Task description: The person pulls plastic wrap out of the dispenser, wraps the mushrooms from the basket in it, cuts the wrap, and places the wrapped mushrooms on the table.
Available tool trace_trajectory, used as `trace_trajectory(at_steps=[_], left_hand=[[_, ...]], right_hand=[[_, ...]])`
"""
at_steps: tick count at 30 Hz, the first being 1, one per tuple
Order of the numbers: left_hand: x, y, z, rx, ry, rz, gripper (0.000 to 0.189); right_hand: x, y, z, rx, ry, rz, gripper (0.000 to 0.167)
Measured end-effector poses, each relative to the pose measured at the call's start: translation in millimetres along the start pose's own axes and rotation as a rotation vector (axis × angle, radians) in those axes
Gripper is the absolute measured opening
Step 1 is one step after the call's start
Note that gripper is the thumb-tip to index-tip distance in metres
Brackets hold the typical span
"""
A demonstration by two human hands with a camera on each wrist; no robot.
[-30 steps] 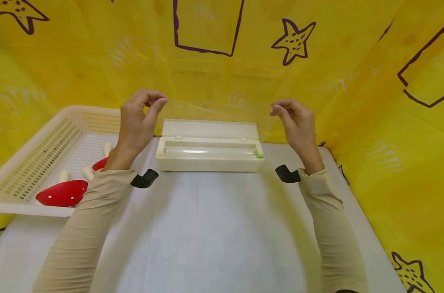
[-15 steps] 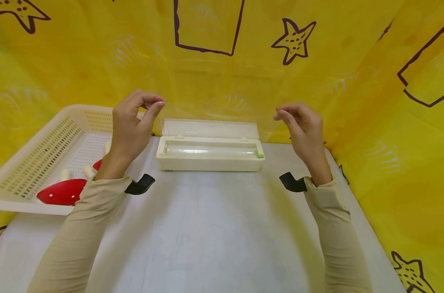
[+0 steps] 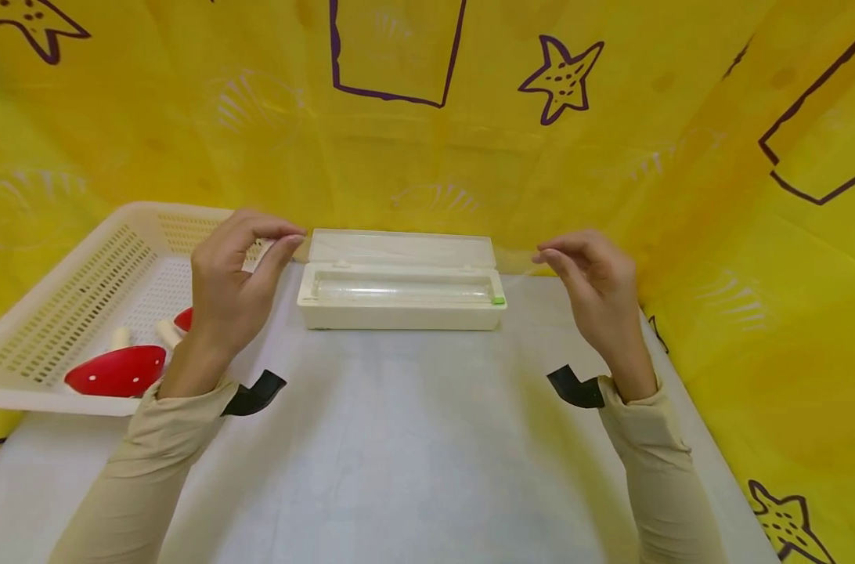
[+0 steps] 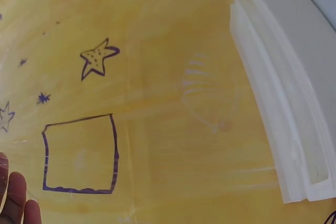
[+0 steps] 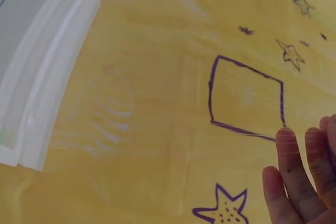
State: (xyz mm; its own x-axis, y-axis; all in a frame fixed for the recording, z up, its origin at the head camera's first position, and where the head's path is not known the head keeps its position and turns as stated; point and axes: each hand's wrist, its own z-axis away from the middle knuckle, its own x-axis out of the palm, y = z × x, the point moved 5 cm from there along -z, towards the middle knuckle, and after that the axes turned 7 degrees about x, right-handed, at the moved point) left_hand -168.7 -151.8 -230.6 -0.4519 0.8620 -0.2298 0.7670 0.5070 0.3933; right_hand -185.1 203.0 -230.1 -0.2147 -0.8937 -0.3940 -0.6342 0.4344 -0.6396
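slotted cream basket [image 3: 68, 403], left side of the white counter [image 3: 413, 454], its near right part hidden. within: a pointed red piece [image 3: 117, 372] with white dots, lying by the near wall; a second red piece [image 3: 184, 319], mostly concealed; and stubby pale pegs [image 3: 120, 338] beside them. rear and right: yellow backdrop [image 3: 681, 204], printed with dark-outlined, spotted starfish [image 3: 561, 80], a large angular outline [image 3: 390, 95], and faint white shells [image 3: 254, 106]. wrist views: small dark splotches [image 4: 43, 98] on the same backdrop.

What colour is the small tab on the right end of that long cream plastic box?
The small tab is green, clearest in the head view.
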Motion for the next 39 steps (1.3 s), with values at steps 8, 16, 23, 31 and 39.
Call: trace_trajectory(at_steps=[8,16,23,31,39], left_hand=[[-8.6,12.8,21.7,0.016,-0.046,0.033,0.019],[-18.8,23.7,44.4,0.033,-0.110,0.061,0.048],[-23.5,28.7,59.4,0.067,-0.124,0.055,0.049],[-26.8,31.7,74.5,0.137,-0.135,0.092,0.046],[-32.5,40.9,97.9,0.164,-0.228,0.119,0.041]], right_hand=[[-5.1,-5.9,28.2,-0.015,-0.013,0.002,0.013],[-6.9,-8.5,51.8,-0.110,0.000,0.028,0.022],[-4.6,-8.7,65.4,-0.121,-0.015,-0.032,0.028],[-3.9,-5.3,81.4,-0.146,-0.049,-0.063,0.027],[-3.4,1.0,104.5,-0.143,-0.098,-0.090,0.017]])
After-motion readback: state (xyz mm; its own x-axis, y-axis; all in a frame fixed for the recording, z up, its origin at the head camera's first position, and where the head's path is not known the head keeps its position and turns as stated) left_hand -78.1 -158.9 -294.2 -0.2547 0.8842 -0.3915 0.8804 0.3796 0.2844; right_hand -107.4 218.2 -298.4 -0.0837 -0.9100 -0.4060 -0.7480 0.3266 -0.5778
